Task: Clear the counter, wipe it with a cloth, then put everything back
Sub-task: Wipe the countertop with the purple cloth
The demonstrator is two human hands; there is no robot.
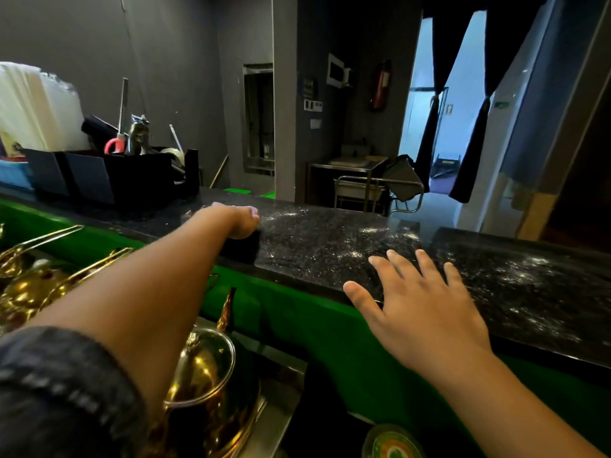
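The black speckled stone counter [330,246] is running from the middle left of the frame to the right edge, with pale streaks showing across its top. Below its near edge, a green front panel [314,312] is filling the band down toward the lower centre.

We are reaching our left hand [236,221] out to the centre-left of the frame, over the counter. Its fingers are curling downward onto a dark shape [241,249] lying on the stone. The area is blurred, so we cannot tell whether this is a cloth or whether the hand is gripping it.

We are laying our right hand [426,309] flat on the counter's near edge at centre-right, fingers straight and spread, holding nothing.

At the upper left, a black compartmented organiser box [132,176] is standing on the counter, with red-handled scissors [114,145] sticking up from it. A polished gold metal teapot [205,368] is sitting at the lower centre-left, below counter level and partly behind our left forearm.
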